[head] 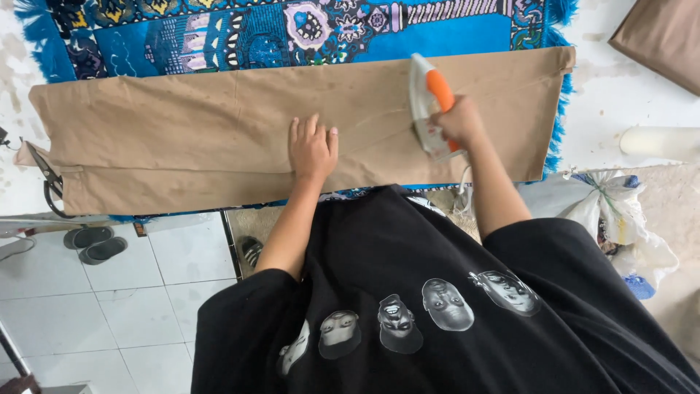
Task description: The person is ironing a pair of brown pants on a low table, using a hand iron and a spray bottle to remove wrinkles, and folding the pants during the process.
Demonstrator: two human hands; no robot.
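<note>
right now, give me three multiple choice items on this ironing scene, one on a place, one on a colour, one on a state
1. Where does the left hand rest?
A. flat on the tan cloth
B. on the tiled floor
C. on the plastic bag

2. What colour is the handle of the iron?
A. green
B. orange
C. black

3. How does the right hand stand?
A. open in the air
B. closed around the iron's handle
C. flat on the blue rug

Answers: 1 A, the palm and spread fingers lie on the cloth. 2 B, an orange grip shows above the fist. 3 B, the fingers wrap the handle.
</note>
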